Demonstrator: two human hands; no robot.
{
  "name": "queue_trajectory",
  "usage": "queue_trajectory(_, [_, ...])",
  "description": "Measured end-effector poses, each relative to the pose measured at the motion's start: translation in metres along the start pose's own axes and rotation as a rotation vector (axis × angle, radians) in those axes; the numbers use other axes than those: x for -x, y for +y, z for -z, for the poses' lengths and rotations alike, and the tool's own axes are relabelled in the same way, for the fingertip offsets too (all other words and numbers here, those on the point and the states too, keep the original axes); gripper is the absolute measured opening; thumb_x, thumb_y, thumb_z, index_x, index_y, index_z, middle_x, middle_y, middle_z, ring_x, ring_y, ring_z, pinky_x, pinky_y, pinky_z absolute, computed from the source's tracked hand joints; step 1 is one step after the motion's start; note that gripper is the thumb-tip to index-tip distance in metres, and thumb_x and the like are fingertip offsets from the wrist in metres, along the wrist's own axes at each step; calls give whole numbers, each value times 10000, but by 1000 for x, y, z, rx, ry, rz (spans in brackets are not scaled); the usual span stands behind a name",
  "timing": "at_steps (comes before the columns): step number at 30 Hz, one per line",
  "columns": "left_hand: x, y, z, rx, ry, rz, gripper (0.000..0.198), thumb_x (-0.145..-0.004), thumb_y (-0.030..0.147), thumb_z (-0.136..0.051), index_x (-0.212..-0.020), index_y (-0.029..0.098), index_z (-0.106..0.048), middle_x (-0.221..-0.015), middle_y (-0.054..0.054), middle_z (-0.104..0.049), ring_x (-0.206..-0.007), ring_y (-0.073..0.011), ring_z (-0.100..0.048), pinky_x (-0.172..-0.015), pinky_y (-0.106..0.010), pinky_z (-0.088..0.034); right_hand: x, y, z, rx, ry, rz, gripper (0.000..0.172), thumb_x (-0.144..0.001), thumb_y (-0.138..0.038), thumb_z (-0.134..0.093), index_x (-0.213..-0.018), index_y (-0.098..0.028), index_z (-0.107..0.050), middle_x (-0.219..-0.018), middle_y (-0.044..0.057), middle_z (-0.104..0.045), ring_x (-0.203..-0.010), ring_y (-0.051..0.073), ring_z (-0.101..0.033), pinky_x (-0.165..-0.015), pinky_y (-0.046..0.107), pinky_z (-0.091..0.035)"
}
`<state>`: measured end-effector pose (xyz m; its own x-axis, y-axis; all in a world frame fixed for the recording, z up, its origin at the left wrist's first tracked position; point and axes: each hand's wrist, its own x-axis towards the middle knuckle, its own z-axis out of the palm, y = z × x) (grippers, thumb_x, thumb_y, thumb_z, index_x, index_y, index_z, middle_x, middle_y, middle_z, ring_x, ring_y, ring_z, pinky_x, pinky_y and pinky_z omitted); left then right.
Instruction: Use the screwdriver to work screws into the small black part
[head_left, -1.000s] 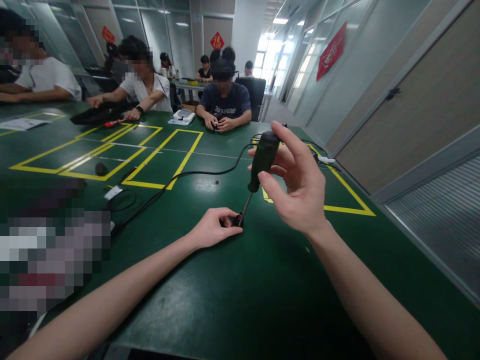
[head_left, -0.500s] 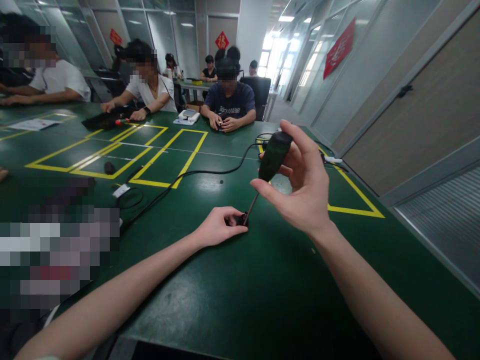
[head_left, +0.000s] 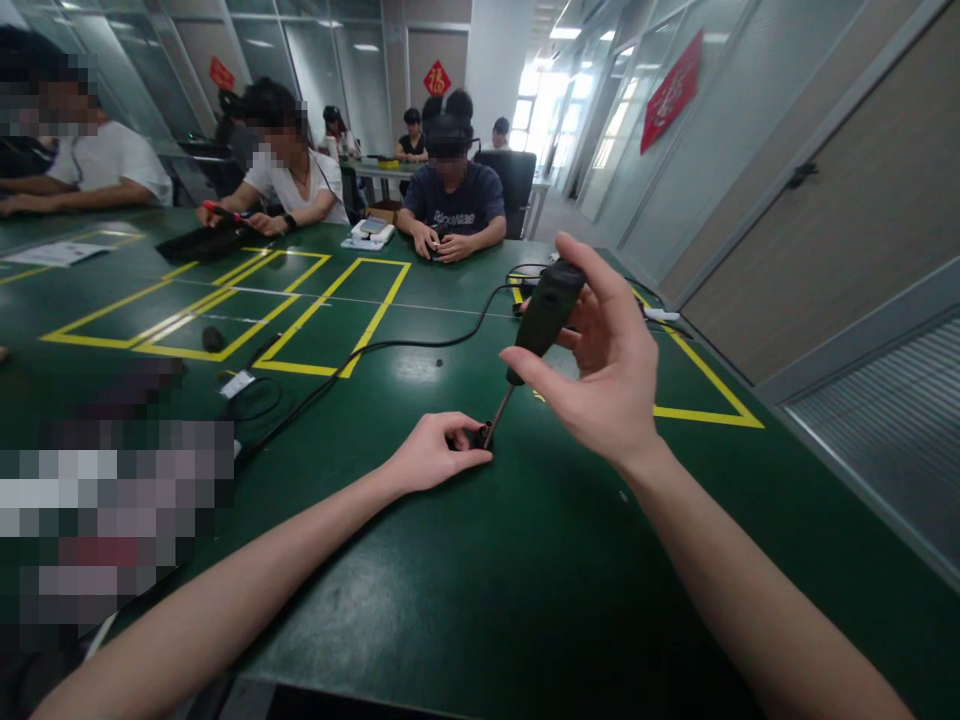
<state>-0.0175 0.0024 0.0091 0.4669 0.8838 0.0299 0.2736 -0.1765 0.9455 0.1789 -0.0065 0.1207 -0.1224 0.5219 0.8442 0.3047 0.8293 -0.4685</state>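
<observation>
My right hand [head_left: 611, 370] grips a screwdriver [head_left: 549, 300] by its thick dark handle, index finger over the butt end and thumb low on the grip. Its thin metal shaft slants down to the left, and the tip meets a small black part [head_left: 484, 436] on the table. Between the thumb and fingers of my left hand [head_left: 439, 453] that small part is pinched against the green tabletop [head_left: 420, 560]. My fingers cover much of the part, so its exact kind does not show.
A black cable [head_left: 420, 344] runs across the table beyond my hands. Yellow tape outlines [head_left: 379, 315] mark the surface. A dark lump [head_left: 214, 339] and a white tag [head_left: 238, 384] lie to the left. A person [head_left: 452, 195] sits opposite, others at the far left.
The view has shifted slightly. My hands keep their grips, and the screwdriver handle has turned a little. Across the table, a co-worker has lifted a red-handled tool.
</observation>
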Motion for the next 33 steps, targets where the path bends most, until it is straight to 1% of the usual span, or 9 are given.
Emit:
queue_trajectory(3, [0, 1, 1, 2, -2, 0, 256, -779, 270, -868, -992, 134, -825, -696, 28, -670, -651, -130, -575, -701, -266, -469, -1, 2, 1, 40, 15, 19, 782, -889, -367, -849, -1591, -448, -517, -1559, 41, -614, -1261, 329, -724, -822, 425, -722])
queue_trajectory(7, [1, 1, 1, 14, -8, -1, 260, -777, 268, -867, -994, 130, -825, -703, 29, -668, -655, -127, -573, -705, -266, -467, -2, 0, 3, 1, -35, 3, 834, -928, -374, -808, -1659, -445, -414, -1335, 41, -743, -1162, 292, -777, -858, 434, -721])
queue_trajectory(9, [1, 1, 1, 16, -6, -6, 257, -775, 270, -869, -984, 127, -822, -700, 30, -664, -652, -126, -570, -702, -267, -465, -1, -2, 3, -28, -55, 0, 837, -947, -352, -782, -1675, -436, -378, -1283, 43, -760, -1145, 287, -791, -864, 441, -722])
queue_trajectory(13, [0, -2, 0, 8, -2, -14, 262, -778, 282, -872, -986, 131, -821, -701, 28, -665, -650, -128, -575, -700, -269, -467, -1, -4, 2, -10, -58, 33, 776, -935, -310, -785, -1628, -422, -454, -1371, 54, -726, -1073, 276, -802, -737, 396, -727])
queue_trajectory(17, [-1, -4, 0, -8, 7, -20, 289, -776, 301, -880, -1004, 132, -821, -717, 19, -685, -659, -134, -593, -717, -275, -483, -2, -3, 3, 67, -10, 74, 820, -851, -297, -873, -1581, -434, -525, -1402, 44, -709, -998, 259, -793, -645, 357, -711])
queue_trajectory(21, [0, -5, 1, -14, 2, -17, 286, -781, 314, -877, -997, 136, -821, -717, 19, -685, -665, -137, -592, -720, -276, -484, -2, -3, 5, 56, -42, 36, 793, -906, -301, -797, -1622, -437, -484, -1460, 38, -687, -1080, 280, -791, -722, 382, -724])
queue_trajectory(25, [0, -4, 2, -6, -6, -15, 282, -782, 315, -875, -994, 138, -820, -708, 21, -675, -663, -136, -583, -707, -273, -475, -2, -6, 4, 20, -78, 7, 786, -966, -284, -709, -1673, -435, -400, -1358, 36, -731, -1053, 271, -805, -751, 386, -720])
queue_trajectory(30, [0, -6, 2, -5, 5, -29, 278, -781, 303, -881, -992, 132, -822, -715, 21, -676, -659, -129, -583, -707, -269, -476, -3, -7, 3, 58, -44, 34, 857, -881, -300, -851, -1627, -455, -460, -1413, 26, -713, -987, 259, -802, -748, 404, -715])
queue_trajectory(33, [-1, -7, 2, -8, 6, -37, 287, -782, 309, -887, -997, 131, -823, -722, 20, -680, -663, -129, -589, -716, -269, -484, -3, -8, 4, 41, -32, 6, 810, -914, -324, -829, -1628, -426, -462, -1309, 39, -760, -1035, 280, -806, -763, 412, -717])
